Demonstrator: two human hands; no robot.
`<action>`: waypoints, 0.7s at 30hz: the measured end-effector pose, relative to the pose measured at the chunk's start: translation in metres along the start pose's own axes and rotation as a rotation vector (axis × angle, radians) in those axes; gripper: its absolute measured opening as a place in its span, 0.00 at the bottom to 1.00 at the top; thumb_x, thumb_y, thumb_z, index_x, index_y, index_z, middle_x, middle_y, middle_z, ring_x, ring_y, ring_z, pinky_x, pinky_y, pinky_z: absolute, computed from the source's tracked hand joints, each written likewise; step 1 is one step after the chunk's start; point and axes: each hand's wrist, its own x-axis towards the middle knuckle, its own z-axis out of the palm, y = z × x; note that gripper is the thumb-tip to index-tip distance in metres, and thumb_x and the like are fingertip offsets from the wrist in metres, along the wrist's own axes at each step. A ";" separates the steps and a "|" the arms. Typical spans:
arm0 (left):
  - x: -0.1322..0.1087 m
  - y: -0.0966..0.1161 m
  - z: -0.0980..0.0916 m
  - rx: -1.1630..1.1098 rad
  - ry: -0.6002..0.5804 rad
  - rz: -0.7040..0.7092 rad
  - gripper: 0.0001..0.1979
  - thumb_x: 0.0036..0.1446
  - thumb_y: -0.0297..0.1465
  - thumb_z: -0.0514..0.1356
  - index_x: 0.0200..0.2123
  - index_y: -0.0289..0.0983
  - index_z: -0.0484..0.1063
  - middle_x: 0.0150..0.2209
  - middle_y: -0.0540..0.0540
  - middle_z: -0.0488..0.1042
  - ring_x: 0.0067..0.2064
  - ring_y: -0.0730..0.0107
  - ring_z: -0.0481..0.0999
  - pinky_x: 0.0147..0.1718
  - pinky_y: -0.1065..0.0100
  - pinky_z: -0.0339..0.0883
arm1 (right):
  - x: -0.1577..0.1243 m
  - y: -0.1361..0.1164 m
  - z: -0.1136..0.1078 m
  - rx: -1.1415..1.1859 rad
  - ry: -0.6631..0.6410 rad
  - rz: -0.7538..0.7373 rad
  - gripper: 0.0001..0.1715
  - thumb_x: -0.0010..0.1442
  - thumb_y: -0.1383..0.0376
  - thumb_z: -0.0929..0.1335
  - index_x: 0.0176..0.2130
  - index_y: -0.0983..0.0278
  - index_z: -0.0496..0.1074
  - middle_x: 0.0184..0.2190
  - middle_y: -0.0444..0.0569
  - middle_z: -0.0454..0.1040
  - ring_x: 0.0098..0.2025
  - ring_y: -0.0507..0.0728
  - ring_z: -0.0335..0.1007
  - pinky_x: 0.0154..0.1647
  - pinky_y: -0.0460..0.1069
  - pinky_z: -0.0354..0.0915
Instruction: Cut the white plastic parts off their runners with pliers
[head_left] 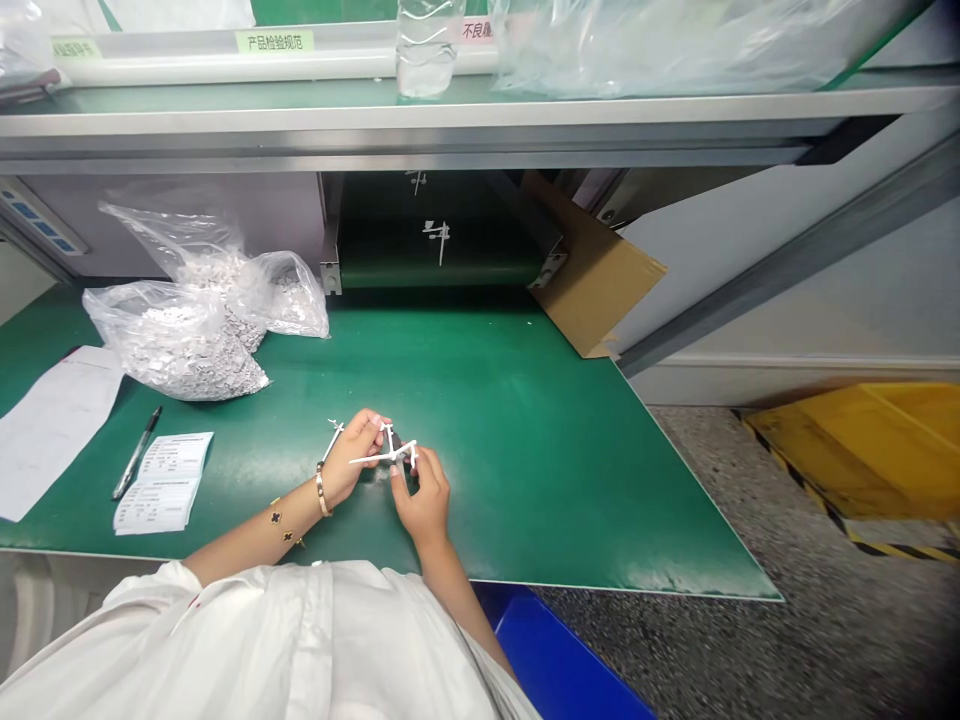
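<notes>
Both my hands are together over the green table (pixel 525 450), near its front edge. A thin white branched plastic piece (pixel 393 455) lies between them. My left hand (pixel 356 455) pinches its upper left part with the fingertips. On the right side, my right hand (pixel 422 490) has its fingers closed on the same piece. Something small and grey shows behind the piece, too small to name. Another thin white piece (pixel 333 438) is just left of my left hand; whether my hand touches it is unclear.
Clear bags of small white parts (pixel 187 350) stand at the back left. A pen (pixel 137 453), a printed slip (pixel 163 483) and a paper sheet (pixel 56 430) lie left. Cardboard (pixel 600 275) leans at the back right, under a shelf (pixel 337 120). A blue bin (pixel 562 660) is below the front edge.
</notes>
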 end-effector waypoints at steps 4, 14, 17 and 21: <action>-0.002 0.001 0.002 -0.046 -0.001 -0.006 0.19 0.48 0.45 0.63 0.32 0.35 0.67 0.23 0.55 0.59 0.20 0.84 0.53 0.15 0.79 0.45 | 0.001 -0.002 -0.001 0.001 0.006 -0.006 0.16 0.56 0.65 0.63 0.45 0.64 0.66 0.36 0.50 0.68 0.35 0.54 0.66 0.34 0.49 0.65; 0.001 -0.010 -0.001 0.056 0.035 0.045 0.19 0.50 0.46 0.60 0.33 0.36 0.66 0.23 0.55 0.59 0.20 0.82 0.53 0.17 0.78 0.48 | -0.001 0.002 0.000 0.003 -0.016 -0.005 0.15 0.58 0.64 0.64 0.45 0.64 0.68 0.39 0.52 0.71 0.40 0.56 0.68 0.38 0.50 0.67; 0.004 -0.013 -0.005 0.092 0.040 0.072 0.18 0.51 0.47 0.59 0.32 0.36 0.65 0.23 0.55 0.59 0.20 0.82 0.53 0.17 0.76 0.48 | -0.001 0.002 0.000 0.008 -0.032 0.000 0.14 0.58 0.64 0.64 0.44 0.64 0.69 0.37 0.51 0.71 0.39 0.56 0.69 0.38 0.50 0.67; 0.003 -0.014 -0.009 0.095 0.033 0.068 0.17 0.52 0.46 0.59 0.32 0.37 0.65 0.23 0.55 0.60 0.20 0.81 0.52 0.17 0.75 0.47 | -0.001 0.000 -0.002 0.012 -0.051 0.000 0.13 0.58 0.65 0.63 0.43 0.64 0.70 0.37 0.52 0.71 0.38 0.57 0.69 0.39 0.51 0.67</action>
